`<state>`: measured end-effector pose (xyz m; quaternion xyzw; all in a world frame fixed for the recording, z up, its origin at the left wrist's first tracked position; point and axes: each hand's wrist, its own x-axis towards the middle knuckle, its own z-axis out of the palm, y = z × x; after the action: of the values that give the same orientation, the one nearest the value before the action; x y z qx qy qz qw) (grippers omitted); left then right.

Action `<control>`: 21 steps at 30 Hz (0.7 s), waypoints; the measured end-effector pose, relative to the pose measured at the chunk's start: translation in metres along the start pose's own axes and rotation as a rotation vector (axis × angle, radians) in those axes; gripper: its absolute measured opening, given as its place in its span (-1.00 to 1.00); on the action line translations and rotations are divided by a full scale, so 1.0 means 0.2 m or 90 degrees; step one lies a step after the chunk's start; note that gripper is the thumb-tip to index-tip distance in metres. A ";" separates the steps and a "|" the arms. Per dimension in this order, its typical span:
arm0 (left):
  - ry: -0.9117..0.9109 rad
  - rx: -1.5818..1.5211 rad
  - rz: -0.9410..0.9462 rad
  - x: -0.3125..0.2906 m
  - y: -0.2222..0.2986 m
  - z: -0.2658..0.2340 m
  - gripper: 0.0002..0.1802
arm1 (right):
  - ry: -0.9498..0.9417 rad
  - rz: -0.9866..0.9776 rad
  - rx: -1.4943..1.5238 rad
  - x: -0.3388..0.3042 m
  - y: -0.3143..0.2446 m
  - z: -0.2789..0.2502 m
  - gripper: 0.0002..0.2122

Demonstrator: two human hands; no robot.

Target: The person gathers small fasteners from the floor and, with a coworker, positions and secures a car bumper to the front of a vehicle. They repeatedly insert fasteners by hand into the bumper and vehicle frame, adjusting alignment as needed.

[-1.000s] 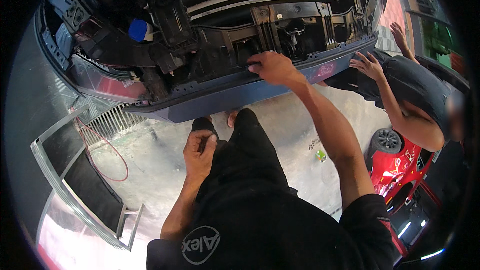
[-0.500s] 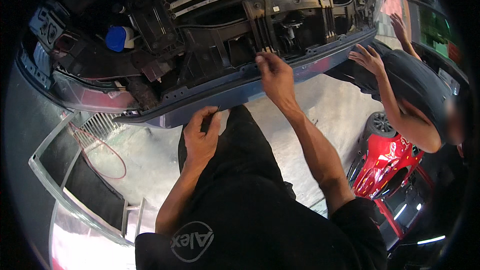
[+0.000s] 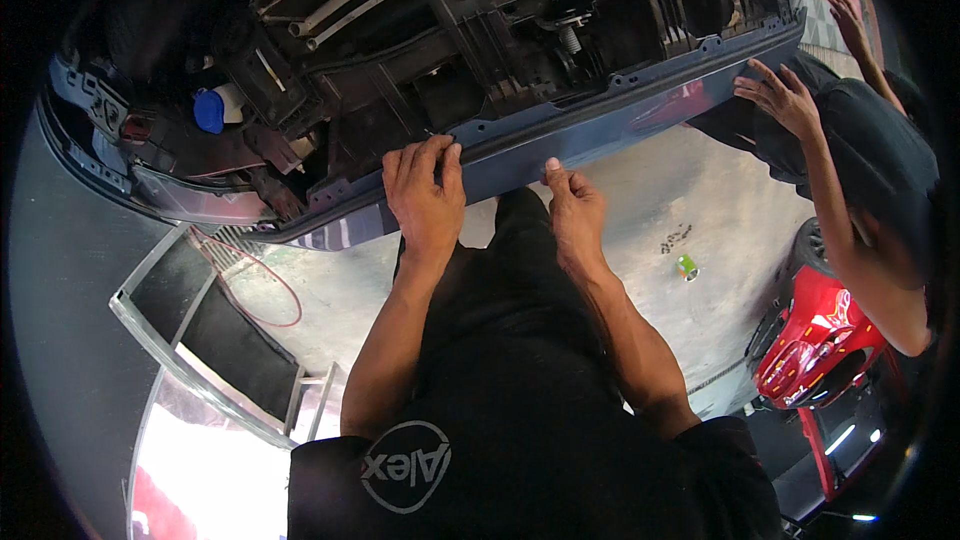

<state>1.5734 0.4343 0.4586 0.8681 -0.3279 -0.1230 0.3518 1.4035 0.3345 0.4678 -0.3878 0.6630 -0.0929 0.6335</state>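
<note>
A blue-grey car bumper [image 3: 600, 135] runs across in front of me, below the exposed front end of a car. My left hand [image 3: 428, 198] reaches up to the bumper's upper edge, its fingers bent and pinched there; whatever lies between the fingertips is too small to make out. Lower and to the right, my right hand [image 3: 578, 215] is closed in front of the bumper's lower edge, thumb against the curled fingers. What it holds, if anything, is hidden.
Another person's hand [image 3: 785, 100] is close to the bumper's right part. A blue cap [image 3: 209, 111] shows in the engine bay [image 3: 400, 90]. On the floor lie a green-and-white item [image 3: 687, 267] and a red hose [image 3: 270, 320]; a metal frame [image 3: 150, 330] stands left, a red car [image 3: 815, 340] right.
My left hand has risen to the bumper's upper edge. My right hand has come down from that edge to below it. The view has shifted, and the other person's hands stay raised.
</note>
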 end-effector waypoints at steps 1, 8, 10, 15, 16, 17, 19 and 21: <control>-0.006 0.024 -0.002 0.01 0.00 0.00 -0.84 | -0.020 0.045 0.006 0.01 0.01 -0.01 -0.58; -0.086 0.047 -0.063 0.06 0.06 -0.01 -0.81 | -0.133 0.251 0.003 0.09 0.11 -0.06 -0.42; -0.099 0.051 -0.064 0.07 0.07 -0.01 -0.80 | -0.147 0.238 0.001 0.10 0.14 -0.04 -0.41; -0.161 0.074 -0.057 0.12 0.08 -0.04 -0.78 | -0.189 0.217 0.090 0.12 0.18 -0.02 -0.46; -0.177 0.080 -0.068 0.12 0.08 -0.05 -0.77 | -0.196 0.206 0.117 0.12 0.20 -0.01 -0.47; -0.179 0.082 -0.059 0.13 0.08 -0.05 -0.77 | -0.181 0.204 0.111 0.12 0.21 -0.01 -0.48; -0.185 0.085 -0.039 0.14 0.07 -0.05 -0.76 | -0.151 0.202 0.099 0.12 0.22 0.00 -0.50; -0.202 0.093 -0.058 0.16 0.07 -0.05 -0.76 | -0.129 0.204 0.116 0.11 0.24 0.02 -0.49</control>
<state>1.5951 0.4116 0.4751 0.8751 -0.3478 -0.2498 0.2255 1.3895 0.3543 0.4202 -0.2261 0.6380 -0.0112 0.7360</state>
